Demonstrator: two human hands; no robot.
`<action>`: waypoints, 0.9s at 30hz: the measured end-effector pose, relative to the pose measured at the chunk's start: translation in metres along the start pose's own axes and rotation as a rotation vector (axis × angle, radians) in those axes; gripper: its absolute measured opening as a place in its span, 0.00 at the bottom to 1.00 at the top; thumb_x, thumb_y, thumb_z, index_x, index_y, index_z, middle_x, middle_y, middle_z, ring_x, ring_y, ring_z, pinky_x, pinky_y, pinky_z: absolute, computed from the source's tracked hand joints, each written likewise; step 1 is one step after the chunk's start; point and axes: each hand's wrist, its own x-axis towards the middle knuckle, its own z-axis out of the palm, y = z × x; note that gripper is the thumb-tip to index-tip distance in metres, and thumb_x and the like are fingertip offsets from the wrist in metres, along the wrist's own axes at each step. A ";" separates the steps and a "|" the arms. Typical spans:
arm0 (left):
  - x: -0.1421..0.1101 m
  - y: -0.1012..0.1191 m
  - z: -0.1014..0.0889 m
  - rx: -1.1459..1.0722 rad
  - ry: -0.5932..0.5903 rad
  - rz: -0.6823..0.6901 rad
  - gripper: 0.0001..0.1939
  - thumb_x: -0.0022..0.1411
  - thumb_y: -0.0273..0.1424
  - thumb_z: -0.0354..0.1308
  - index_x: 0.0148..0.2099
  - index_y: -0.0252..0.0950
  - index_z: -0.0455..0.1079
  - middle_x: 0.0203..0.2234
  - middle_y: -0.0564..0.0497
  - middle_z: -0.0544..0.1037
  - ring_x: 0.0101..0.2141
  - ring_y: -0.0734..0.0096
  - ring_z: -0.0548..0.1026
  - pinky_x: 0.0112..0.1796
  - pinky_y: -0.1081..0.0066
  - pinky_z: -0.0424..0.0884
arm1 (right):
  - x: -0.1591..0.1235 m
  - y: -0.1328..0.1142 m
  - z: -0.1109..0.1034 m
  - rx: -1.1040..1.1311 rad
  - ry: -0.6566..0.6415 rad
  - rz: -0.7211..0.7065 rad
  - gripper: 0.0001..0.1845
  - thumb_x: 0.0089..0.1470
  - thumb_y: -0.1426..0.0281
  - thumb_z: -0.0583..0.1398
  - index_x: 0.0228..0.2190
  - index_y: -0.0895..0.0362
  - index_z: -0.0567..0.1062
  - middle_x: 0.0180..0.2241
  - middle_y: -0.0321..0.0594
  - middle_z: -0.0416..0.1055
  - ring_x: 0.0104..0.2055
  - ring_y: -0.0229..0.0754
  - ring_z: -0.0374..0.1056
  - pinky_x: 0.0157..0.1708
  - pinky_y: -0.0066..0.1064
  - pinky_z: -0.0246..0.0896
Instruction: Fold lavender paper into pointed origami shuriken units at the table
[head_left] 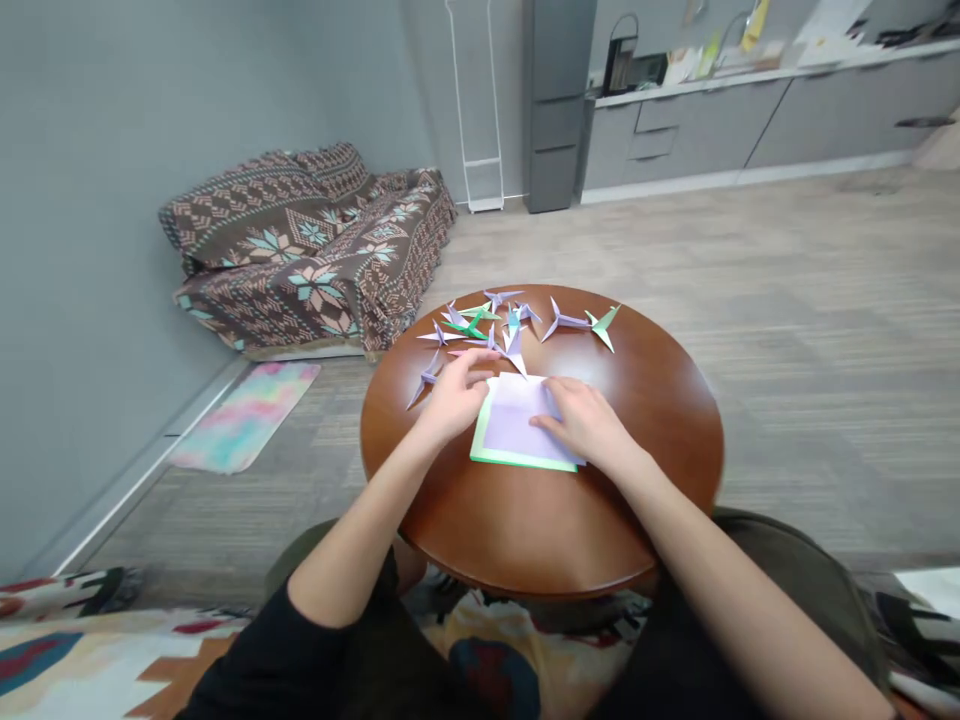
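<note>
A squared stack of paper lies on the round table, with a light purple sheet [514, 425] on top and green-edged sheets [487, 455] showing beneath it. The purple sheet sits slightly askew, its lower right corner past the green edge. My right hand [585, 415] rests over the right side of the purple sheet, thumb spread from the fingers. At the upper left corner of the stack is my left hand [459, 392], fingers stretched apart and holding nothing visible. Several folded paper cranes, among them a purple crane [562, 320] and a green crane [603, 326], stand beyond my hands.
The brown wooden table [525, 540] has a rounded edge close to my knees. A sofa [315, 250] under a patterned cover stands at the far left, near a pastel mat [247, 415]. Grey kitchen cabinets [697, 130] and a tall fridge [559, 100] line the back.
</note>
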 end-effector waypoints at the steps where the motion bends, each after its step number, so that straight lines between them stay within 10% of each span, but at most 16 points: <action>1: 0.001 0.001 -0.001 0.005 0.010 -0.003 0.27 0.50 0.20 0.56 0.54 0.36 0.73 0.60 0.40 0.76 0.53 0.57 0.80 0.48 0.62 0.80 | 0.000 0.000 0.000 -0.003 -0.001 0.003 0.17 0.63 0.63 0.65 0.48 0.59 0.74 0.55 0.56 0.77 0.58 0.59 0.73 0.54 0.45 0.65; 22: -0.004 -0.019 0.000 -0.368 -0.164 -0.112 0.20 0.56 0.27 0.68 0.52 0.37 0.77 0.58 0.42 0.75 0.54 0.57 0.78 0.48 0.65 0.77 | 0.002 0.007 0.007 0.039 0.031 -0.015 0.32 0.61 0.56 0.66 0.60 0.59 0.72 0.70 0.61 0.62 0.68 0.66 0.64 0.61 0.59 0.62; 27: -0.009 -0.019 -0.001 -0.404 -0.223 -0.078 0.18 0.60 0.28 0.68 0.52 0.37 0.78 0.57 0.42 0.78 0.55 0.57 0.78 0.50 0.64 0.77 | -0.002 -0.002 0.004 0.043 0.024 -0.110 0.30 0.64 0.56 0.63 0.64 0.51 0.69 0.70 0.54 0.64 0.71 0.65 0.60 0.66 0.76 0.41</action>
